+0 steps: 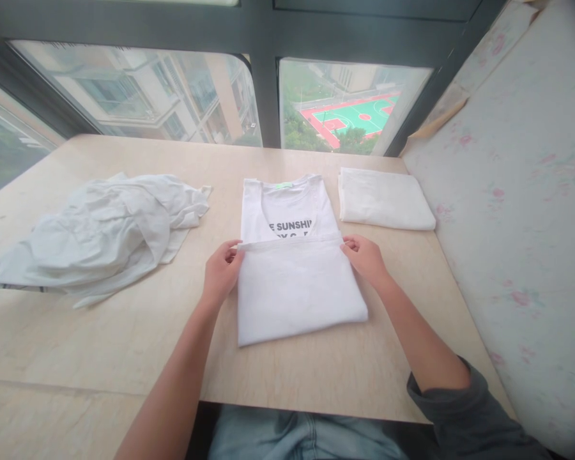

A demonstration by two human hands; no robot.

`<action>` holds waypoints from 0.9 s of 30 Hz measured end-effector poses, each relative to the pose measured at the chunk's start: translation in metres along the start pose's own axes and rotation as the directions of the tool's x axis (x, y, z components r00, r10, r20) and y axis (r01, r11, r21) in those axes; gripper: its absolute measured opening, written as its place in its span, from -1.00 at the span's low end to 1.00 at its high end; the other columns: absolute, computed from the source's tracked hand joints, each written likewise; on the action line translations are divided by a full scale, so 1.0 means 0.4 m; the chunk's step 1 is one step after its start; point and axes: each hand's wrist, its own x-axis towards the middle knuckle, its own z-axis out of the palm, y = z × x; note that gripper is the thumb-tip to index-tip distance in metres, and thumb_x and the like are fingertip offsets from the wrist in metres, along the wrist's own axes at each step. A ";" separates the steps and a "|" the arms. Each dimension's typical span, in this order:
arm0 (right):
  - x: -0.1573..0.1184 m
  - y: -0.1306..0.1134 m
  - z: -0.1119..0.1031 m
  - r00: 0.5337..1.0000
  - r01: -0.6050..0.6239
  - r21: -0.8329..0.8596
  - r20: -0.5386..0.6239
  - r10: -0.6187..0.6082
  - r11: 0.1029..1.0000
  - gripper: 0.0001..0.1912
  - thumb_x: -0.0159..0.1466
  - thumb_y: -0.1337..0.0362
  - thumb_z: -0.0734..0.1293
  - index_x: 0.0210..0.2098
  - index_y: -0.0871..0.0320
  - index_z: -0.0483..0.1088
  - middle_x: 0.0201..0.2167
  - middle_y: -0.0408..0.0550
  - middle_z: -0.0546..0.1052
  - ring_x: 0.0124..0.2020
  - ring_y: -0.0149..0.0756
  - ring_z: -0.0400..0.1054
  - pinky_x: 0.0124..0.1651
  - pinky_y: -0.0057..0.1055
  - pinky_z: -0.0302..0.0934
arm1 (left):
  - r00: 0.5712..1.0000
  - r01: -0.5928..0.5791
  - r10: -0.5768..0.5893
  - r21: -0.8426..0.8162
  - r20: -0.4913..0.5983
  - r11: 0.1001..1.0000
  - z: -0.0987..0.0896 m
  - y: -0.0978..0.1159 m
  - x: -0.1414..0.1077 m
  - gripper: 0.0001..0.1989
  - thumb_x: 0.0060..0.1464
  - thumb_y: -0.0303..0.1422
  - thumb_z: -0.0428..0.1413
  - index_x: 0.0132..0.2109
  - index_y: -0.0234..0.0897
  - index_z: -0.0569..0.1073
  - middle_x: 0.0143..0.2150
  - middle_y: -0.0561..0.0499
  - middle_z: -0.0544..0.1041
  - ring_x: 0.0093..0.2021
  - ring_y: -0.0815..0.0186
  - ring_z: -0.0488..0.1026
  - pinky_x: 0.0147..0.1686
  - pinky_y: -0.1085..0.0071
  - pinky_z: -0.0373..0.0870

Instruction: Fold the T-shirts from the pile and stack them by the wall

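A white T-shirt (pixel 297 287) with dark printed letters lies in front of me, its sides folded in and its lower part turned up over the chest. The neckline points away from me, and part of the print shows above the folded edge. My left hand (pixel 223 268) pinches the left end of that edge between thumb and fingers. At the opposite end, my right hand (pixel 365 257) grips the right corner of the edge the same way. Both hands are low, at the cloth.
A crumpled heap of white clothing (pixel 110 223) lies at the left. Behind my right hand is a folded white garment (pixel 386 199). The pale wooden tabletop (pixel 287 374) meets a window frame (pixel 266 96) at the back and a flowered wall (pixel 522 223) on the right.
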 end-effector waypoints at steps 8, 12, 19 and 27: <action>0.051 -0.026 0.012 1.000 0.028 -0.057 -0.001 -0.028 0.998 -0.65 0.20 0.18 0.33 -0.08 0.18 0.55 -0.27 -0.01 0.62 -0.23 -0.24 0.47 -0.08 -0.34 0.29 | 0.997 -0.041 0.039 0.035 0.061 0.999 0.003 0.007 0.039 -0.55 0.01 -0.14 0.17 0.03 -0.24 0.53 -0.45 0.09 0.48 -0.43 0.35 0.35 -0.38 0.45 0.25; 0.053 -0.034 0.010 0.992 0.116 0.051 -0.054 -0.113 0.992 -0.63 0.18 0.18 0.32 -0.08 0.18 0.55 -0.29 -0.04 0.60 -0.30 -0.30 0.43 -0.14 -0.38 0.30 | 0.995 -0.088 0.087 0.007 0.051 0.996 0.001 0.010 0.044 -0.58 0.06 -0.13 0.12 0.00 -0.24 0.54 -0.43 0.09 0.46 -0.42 0.37 0.34 -0.38 0.46 0.27; 0.043 -0.022 0.026 0.984 0.163 -0.044 -0.070 -0.166 0.986 -0.62 0.20 0.25 0.30 -0.04 0.23 0.52 -0.24 0.04 0.57 -0.30 -0.27 0.41 -0.06 -0.27 0.30 | 0.993 -0.120 0.121 0.085 -0.002 0.989 0.023 0.011 0.039 -0.58 0.06 -0.22 0.11 0.06 -0.24 0.50 -0.12 -0.05 0.58 -0.28 0.29 0.45 -0.16 0.36 0.37; -0.153 0.034 -0.035 1.000 -0.001 0.070 0.012 0.000 0.998 -0.59 0.27 0.10 0.27 0.02 0.17 0.44 -0.29 -0.02 0.56 -0.31 -0.27 0.42 -0.18 -0.33 0.31 | 0.994 0.061 -0.078 0.222 0.072 0.973 -0.042 -0.001 -0.164 -0.45 0.11 -0.11 0.10 0.21 -0.21 0.34 -0.16 -0.02 0.55 -0.38 0.30 0.48 -0.26 0.32 0.41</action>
